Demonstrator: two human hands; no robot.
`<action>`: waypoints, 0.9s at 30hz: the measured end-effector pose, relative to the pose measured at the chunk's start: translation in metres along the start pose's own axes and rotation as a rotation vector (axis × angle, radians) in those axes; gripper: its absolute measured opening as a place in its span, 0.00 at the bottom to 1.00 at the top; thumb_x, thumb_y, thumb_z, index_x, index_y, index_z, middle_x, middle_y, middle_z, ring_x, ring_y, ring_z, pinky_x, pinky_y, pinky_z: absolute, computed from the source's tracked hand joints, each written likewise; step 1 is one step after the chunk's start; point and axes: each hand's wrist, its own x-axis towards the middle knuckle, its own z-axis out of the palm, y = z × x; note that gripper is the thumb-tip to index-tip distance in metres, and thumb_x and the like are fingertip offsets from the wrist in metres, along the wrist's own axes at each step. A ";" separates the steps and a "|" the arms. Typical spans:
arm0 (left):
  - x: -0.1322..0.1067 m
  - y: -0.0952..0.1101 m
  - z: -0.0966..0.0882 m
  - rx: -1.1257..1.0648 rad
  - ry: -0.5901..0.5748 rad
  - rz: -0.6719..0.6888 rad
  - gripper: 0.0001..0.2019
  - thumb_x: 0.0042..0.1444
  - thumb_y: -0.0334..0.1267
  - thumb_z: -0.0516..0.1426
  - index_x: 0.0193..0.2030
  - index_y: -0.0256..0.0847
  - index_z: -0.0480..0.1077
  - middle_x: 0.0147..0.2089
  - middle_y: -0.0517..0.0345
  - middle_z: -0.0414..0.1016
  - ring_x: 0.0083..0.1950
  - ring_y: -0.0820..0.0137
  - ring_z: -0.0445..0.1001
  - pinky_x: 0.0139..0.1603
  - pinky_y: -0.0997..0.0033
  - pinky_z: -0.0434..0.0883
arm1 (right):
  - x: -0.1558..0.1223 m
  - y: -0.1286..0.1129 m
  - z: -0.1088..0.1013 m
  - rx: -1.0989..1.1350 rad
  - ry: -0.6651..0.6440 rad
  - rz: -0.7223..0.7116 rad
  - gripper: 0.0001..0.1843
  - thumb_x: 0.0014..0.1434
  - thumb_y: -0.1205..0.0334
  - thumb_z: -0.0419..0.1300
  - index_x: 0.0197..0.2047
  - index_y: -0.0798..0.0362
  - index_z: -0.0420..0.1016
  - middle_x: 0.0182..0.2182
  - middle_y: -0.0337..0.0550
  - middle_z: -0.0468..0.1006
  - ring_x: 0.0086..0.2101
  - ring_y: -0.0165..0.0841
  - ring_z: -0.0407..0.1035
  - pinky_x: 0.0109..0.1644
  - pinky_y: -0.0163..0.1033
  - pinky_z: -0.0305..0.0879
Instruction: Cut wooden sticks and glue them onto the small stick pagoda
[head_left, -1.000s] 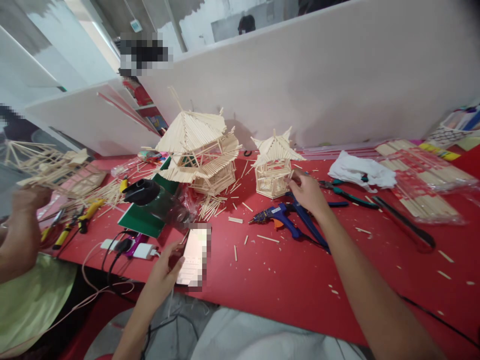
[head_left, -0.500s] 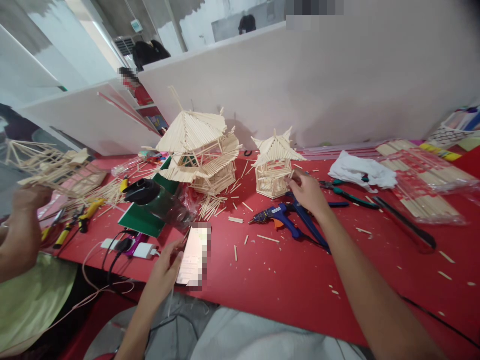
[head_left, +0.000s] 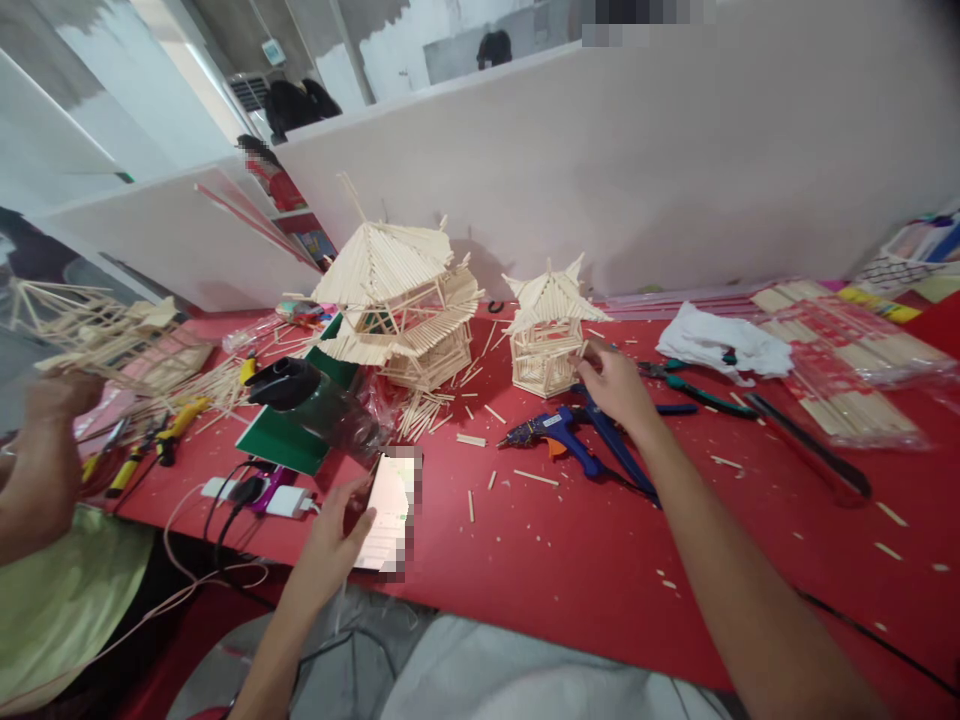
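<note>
In the head view my left hand point(head_left: 337, 525) is at the left edge of a lit phone point(head_left: 386, 510) on the red table. Its thumb reaches over the screen, apart from the index finger. My right hand point(head_left: 615, 380) is at the right side of a small pavilion model point(head_left: 546, 345) made of wooden sticks. Thumb and fingers close on its corner; the fingertips are partly hidden. Just in front of it lies a blue glue gun point(head_left: 559, 435), beside blue-handled pliers point(head_left: 619, 440). A larger stick pavilion point(head_left: 397, 300) stands to the left.
A dark bottle point(head_left: 319, 400), green board point(head_left: 281, 445) and power strip point(head_left: 259, 490) are at left. Green-handled pliers point(head_left: 705, 392), a white cloth point(head_left: 720, 340) and packs of sticks point(head_left: 847, 390) lie right. Another person's hand point(head_left: 64, 395) holds a stick model point(head_left: 112, 335).
My left thumb has moved from the phone's edge rightward and up over the screen, and the screen's content looks different. My right hand stays at the small pavilion.
</note>
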 end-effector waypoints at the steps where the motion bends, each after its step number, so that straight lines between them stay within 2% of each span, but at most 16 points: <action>1: -0.003 -0.001 -0.002 -0.010 -0.028 0.008 0.26 0.60 0.51 0.53 0.61 0.39 0.63 0.60 0.44 0.70 0.60 0.55 0.69 0.63 0.49 0.65 | 0.000 0.000 0.000 0.000 0.001 0.000 0.05 0.62 0.58 0.53 0.36 0.48 0.68 0.34 0.51 0.82 0.37 0.47 0.75 0.40 0.45 0.66; 5: -0.015 -0.004 -0.009 -0.013 -0.164 0.059 0.28 0.64 0.49 0.52 0.68 0.46 0.55 0.67 0.47 0.63 0.67 0.56 0.63 0.68 0.48 0.60 | 0.000 0.001 0.001 0.001 -0.002 -0.002 0.06 0.62 0.58 0.53 0.35 0.48 0.68 0.34 0.51 0.82 0.36 0.47 0.75 0.38 0.45 0.66; 9: -0.023 0.001 -0.013 0.075 -0.199 0.108 0.33 0.64 0.50 0.53 0.72 0.51 0.46 0.72 0.48 0.56 0.72 0.53 0.55 0.70 0.44 0.56 | 0.000 0.001 0.000 -0.005 -0.005 -0.004 0.06 0.62 0.58 0.53 0.35 0.48 0.68 0.34 0.51 0.82 0.36 0.47 0.75 0.38 0.45 0.66; 12: -0.024 0.007 -0.014 0.123 -0.218 0.094 0.36 0.63 0.52 0.54 0.74 0.52 0.44 0.73 0.48 0.54 0.72 0.51 0.55 0.69 0.45 0.59 | 0.000 0.002 0.000 -0.010 -0.001 -0.005 0.06 0.62 0.58 0.53 0.34 0.48 0.68 0.33 0.51 0.82 0.35 0.46 0.74 0.37 0.44 0.65; 19: -0.025 0.009 -0.015 0.175 -0.240 0.092 0.40 0.60 0.54 0.56 0.74 0.49 0.44 0.74 0.46 0.52 0.74 0.48 0.52 0.68 0.44 0.61 | 0.001 0.002 0.001 -0.005 0.004 -0.017 0.07 0.62 0.56 0.53 0.33 0.47 0.67 0.32 0.50 0.81 0.34 0.45 0.73 0.36 0.44 0.65; 27: -0.024 0.002 -0.011 0.203 -0.179 0.078 0.34 0.64 0.53 0.50 0.73 0.48 0.46 0.73 0.47 0.55 0.73 0.51 0.53 0.70 0.41 0.55 | 0.000 0.002 0.002 0.018 0.005 -0.012 0.06 0.61 0.57 0.53 0.34 0.47 0.66 0.32 0.50 0.81 0.35 0.45 0.74 0.37 0.44 0.66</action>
